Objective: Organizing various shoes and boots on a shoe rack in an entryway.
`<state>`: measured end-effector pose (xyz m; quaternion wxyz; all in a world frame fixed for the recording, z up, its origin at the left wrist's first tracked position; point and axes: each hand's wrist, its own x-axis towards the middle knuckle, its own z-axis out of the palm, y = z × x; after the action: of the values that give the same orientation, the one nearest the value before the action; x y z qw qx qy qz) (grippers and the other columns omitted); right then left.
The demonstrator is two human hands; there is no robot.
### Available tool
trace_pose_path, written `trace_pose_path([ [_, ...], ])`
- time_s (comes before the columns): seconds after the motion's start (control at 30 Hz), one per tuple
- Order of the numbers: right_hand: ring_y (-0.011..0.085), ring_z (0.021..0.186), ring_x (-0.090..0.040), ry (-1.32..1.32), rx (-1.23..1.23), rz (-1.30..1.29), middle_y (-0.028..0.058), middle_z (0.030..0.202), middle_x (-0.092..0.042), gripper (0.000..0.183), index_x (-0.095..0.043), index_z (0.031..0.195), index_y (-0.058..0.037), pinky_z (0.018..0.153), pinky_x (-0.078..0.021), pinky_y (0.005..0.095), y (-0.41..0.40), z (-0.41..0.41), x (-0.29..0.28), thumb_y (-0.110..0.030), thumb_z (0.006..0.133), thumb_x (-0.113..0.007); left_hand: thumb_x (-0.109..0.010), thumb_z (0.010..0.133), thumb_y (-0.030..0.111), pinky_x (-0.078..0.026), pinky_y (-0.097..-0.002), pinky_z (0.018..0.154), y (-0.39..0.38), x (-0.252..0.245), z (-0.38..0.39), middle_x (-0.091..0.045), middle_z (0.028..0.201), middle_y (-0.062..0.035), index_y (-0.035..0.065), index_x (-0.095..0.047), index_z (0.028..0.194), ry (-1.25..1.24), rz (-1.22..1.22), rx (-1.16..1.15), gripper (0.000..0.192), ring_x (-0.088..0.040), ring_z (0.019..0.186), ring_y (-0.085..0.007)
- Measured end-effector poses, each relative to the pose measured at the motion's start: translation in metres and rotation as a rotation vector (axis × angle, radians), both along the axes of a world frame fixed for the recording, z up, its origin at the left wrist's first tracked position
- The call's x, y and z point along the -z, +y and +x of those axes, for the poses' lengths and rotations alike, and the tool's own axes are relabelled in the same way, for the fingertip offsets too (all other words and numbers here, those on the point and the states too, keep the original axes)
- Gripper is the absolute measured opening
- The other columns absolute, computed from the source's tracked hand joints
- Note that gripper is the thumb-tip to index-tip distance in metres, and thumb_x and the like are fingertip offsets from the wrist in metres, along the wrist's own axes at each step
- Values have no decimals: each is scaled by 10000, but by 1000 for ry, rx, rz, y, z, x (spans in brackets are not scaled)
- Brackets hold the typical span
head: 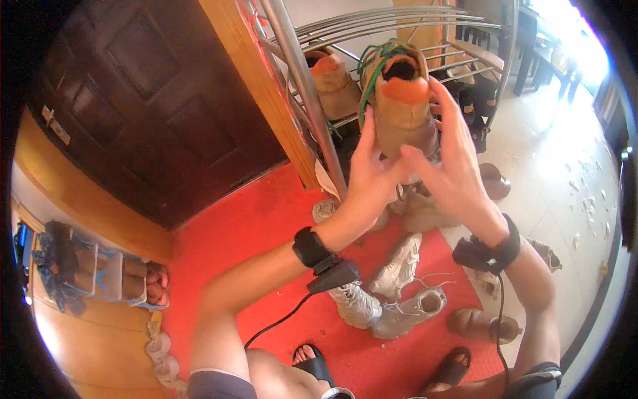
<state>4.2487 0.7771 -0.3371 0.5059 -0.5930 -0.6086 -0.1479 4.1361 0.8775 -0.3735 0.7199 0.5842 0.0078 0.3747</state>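
Observation:
A tan lace-up shoe point(403, 117) with orange heel lining and green laces is held between my two hands, heel towards me. My left hand point(374, 172) grips its left side low down. Along the right side and under the heel is my right hand point(451, 149), its thumb reaching across beneath. Around the shoe are the bars of a metal shoe rack point(379, 22); whether its sole touches a bar is hidden. Left of it on the rack is a similar tan shoe point(331, 82) with an orange heel lining.
White lace-up shoes point(398, 267) lie on the red mat point(239, 259), with a brown shoe point(478, 325) to their right. More footwear is under the rack. A dark panelled door point(149, 99) stands left. Storage bins point(107, 277) line the lower left. Debris dots the tiled floor point(563, 199).

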Motion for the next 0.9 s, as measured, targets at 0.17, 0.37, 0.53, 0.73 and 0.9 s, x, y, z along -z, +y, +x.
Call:
trace_pose_path([
  [0.17, 457, 1334, -421, 60, 53, -32, 319, 1451, -393, 964, -147, 1518, 55, 1096, -374, 428, 27, 30, 13, -200, 801, -739, -557, 866, -34, -513, -283, 722, 13, 15, 18, -303, 1554, -150, 123, 150, 1568, 61, 103, 138, 1009, -624, 1024, -189],
  [0.37, 423, 1319, -464, 116, -83, -23, 318, 1436, -418, 990, -141, 1520, 50, 1087, -390, 417, 61, 71, 23, -217, 805, -771, -618, 818, -35, -535, -332, 770, 26, -16, 10, -576, 1262, -187, 19, -47, 1571, 501, 514, -128, 946, -634, 979, -233],
  [0.53, 362, 1278, -502, 295, -347, 31, 235, 1345, -516, 879, -288, 1459, 8, 1085, -397, 405, 109, 75, 17, -106, 753, -799, -653, 744, 40, -492, -425, 920, 47, -55, 9, -611, 1095, -167, 2, -504, 1306, 350, 1699, -1116, 583, -580, 1062, -347],
  [0.73, 419, 1244, -511, 90, -129, 114, 269, 1330, -515, 966, -293, 1451, 2, 1045, -432, 430, 137, 89, 21, -228, 671, -814, -678, 803, 230, -497, -467, 871, 58, -82, 33, -628, 1121, -179, 54, -598, 1173, 780, 1783, -1285, 417, -610, 1027, -345],
  [0.9, 430, 1115, -604, 165, 127, 31, 280, 1244, -581, 1010, -319, 1432, -8, 931, -510, 453, 130, 68, 19, -319, 617, -829, -675, 815, 195, -524, -459, 822, 76, -87, 32, -661, 946, -142, 55, -618, 1036, 917, 1840, -1367, 268, -647, 947, -343],
])
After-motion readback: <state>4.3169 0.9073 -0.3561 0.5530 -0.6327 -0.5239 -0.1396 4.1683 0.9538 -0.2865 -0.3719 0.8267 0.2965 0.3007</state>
